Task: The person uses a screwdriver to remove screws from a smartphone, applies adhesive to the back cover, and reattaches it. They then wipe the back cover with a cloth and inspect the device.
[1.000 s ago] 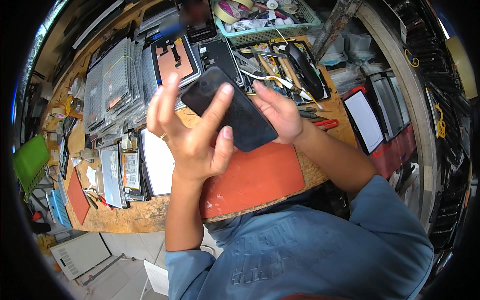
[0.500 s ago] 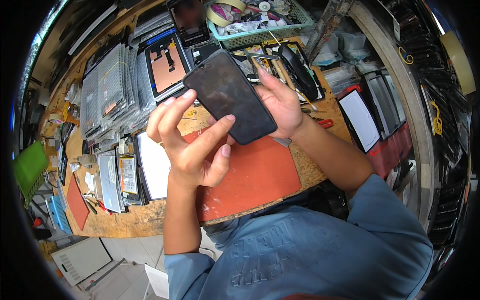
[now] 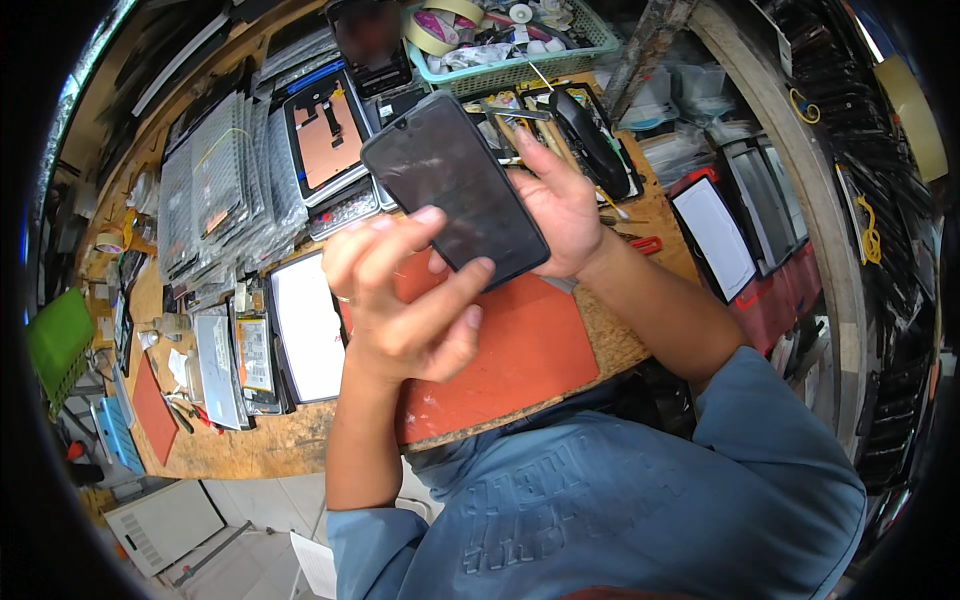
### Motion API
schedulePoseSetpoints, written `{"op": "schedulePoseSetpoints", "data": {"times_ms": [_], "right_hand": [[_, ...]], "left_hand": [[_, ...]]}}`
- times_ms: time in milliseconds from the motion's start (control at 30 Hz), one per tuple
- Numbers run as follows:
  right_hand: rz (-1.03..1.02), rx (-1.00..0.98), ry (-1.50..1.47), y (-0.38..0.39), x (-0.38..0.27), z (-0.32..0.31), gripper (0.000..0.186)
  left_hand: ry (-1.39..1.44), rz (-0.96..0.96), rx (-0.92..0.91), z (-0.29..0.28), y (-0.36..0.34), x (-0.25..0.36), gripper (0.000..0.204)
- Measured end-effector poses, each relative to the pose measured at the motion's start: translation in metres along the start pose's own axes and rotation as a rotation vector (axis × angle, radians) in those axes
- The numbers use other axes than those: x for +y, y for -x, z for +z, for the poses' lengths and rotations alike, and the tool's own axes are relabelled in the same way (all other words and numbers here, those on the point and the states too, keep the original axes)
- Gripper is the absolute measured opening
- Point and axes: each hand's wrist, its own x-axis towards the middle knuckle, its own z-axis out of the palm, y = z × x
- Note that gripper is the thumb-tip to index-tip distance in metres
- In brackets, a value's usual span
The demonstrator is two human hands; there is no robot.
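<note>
A black smartphone [image 3: 458,180] is held tilted over an orange-red mat [image 3: 510,365], its dark screen facing up. My right hand [image 3: 566,215] grips it from beneath and along its right edge, the thumb standing up beside that edge. Over the lower left of the screen is my left hand [image 3: 405,300], fingers apart and bent, with nothing held in it. Its index fingertip lies at the phone's lower edge; whether it presses the glass, I cannot tell. The right hand's other fingers are mostly hidden behind the phone.
Left of the mat lie a white sheet-like panel [image 3: 305,330] and stacked bubble-wrap packets [image 3: 215,180]. Beyond the phone stand an opened device with a copper-coloured back [image 3: 325,140], a green basket [image 3: 520,65] of tape and parts, and a tray with a black tool [image 3: 592,145].
My left hand has shifted right and slightly down across the phone's screen, its fingers curling more. The phone stays in my right hand, nearly unmoved.
</note>
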Motion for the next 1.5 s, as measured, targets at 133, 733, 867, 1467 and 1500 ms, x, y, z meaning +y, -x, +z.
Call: {"op": "schedulePoseSetpoints", "data": {"times_ms": [133, 733, 867, 1467, 1500], "right_hand": [[-0.021, 0.100, 0.020, 0.003, -0.001, -0.008, 0.083], [0.000, 0.097, 0.011, 0.001, 0.004, 0.003, 0.087], [0.027, 0.166, -0.042, 0.000, 0.002, 0.006, 0.089], [0.041, 0.001, -0.087, 0.003, 0.003, -0.002, 0.086], [0.060, -0.021, -0.070, 0.004, 0.003, -0.004, 0.085]], "left_hand": [[0.031, 0.080, -0.102, 0.011, 0.004, 0.010, 0.038], [0.064, -0.012, -0.058, 0.007, 0.005, 0.002, 0.029], [-0.047, -0.091, -0.028, -0.003, 0.000, -0.012, 0.041], [-0.096, -0.085, 0.062, -0.002, 0.001, -0.003, 0.040], [-0.127, -0.114, 0.078, -0.003, 0.000, -0.005, 0.041]]}}
